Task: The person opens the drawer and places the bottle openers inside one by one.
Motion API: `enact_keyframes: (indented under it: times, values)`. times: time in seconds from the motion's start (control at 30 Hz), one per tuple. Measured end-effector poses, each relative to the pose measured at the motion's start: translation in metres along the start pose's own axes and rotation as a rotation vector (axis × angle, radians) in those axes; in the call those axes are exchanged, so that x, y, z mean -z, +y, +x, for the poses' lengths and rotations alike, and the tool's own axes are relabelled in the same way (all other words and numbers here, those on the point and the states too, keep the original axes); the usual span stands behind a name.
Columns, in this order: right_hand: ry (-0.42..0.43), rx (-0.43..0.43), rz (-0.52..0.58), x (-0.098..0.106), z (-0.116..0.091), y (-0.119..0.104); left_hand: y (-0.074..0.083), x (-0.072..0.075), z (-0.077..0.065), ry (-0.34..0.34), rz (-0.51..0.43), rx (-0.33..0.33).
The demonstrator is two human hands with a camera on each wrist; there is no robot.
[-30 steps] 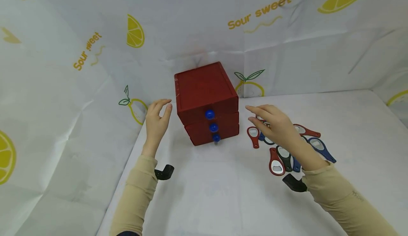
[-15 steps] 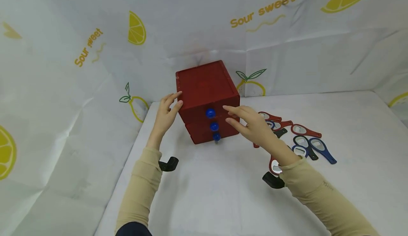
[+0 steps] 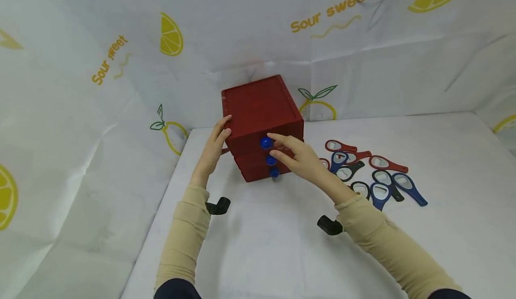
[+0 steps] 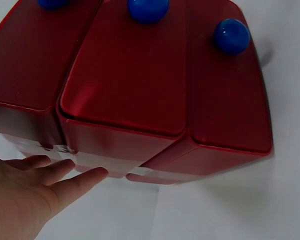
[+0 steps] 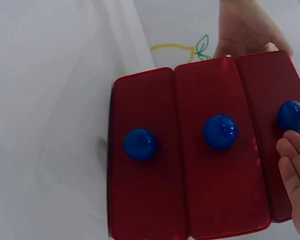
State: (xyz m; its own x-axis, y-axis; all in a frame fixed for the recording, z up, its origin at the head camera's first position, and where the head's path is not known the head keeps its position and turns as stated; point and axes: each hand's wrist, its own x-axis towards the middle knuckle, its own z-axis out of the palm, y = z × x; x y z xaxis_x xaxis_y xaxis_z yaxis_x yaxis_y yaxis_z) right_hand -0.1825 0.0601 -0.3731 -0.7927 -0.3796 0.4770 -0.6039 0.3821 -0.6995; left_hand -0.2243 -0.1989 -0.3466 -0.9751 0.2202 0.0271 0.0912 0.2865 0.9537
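A red three-drawer box (image 3: 258,104) stands on the white table, with a blue top knob (image 3: 266,143), a middle knob (image 3: 270,160) and a bottom knob (image 3: 274,172) on its front. My left hand (image 3: 208,155) rests against the box's left side and upper edge; its extended fingers (image 4: 80,185) lie along that side in the left wrist view. In front of the box, my right hand (image 3: 303,161) reaches the top knob from the right. In the right wrist view its fairly straight fingertips (image 5: 291,137) are right at that knob, and its thumb is out of sight.
Several red, blue and black bottle openers lie loosely grouped to the right of the box, among them a blue opener (image 3: 409,188) and a red opener (image 3: 388,163). A white sheet (image 3: 242,30) printed with lemons rises behind and to the left.
My right hand has moved left from over the bottle openers to the top knob, uncovering several openers. My left hand has come rightward onto the box's left side. All drawers look unmoved.
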Motion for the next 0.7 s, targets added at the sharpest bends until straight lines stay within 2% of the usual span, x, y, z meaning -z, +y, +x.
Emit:
enact_keyframes:
  times: [0.07,0.23,0.37,0.7]
  values:
    - [-0.005,-0.033,0.031,-0.003,0.001,0.002,-0.003,-0.002,0.001,0.001,-0.019,-0.006]
    - [-0.016,-0.081,0.107,-0.009,0.004,0.011,0.011,-0.009,-0.005,-0.010,-0.102,-0.019]
    - [-0.004,-0.088,0.143,-0.012,0.005,0.017,0.015,-0.013,-0.006,-0.014,-0.157,-0.028]
    - [0.019,-0.117,0.132,-0.019,0.010,0.014,0.014,-0.011,-0.008,0.008,-0.176,-0.023]
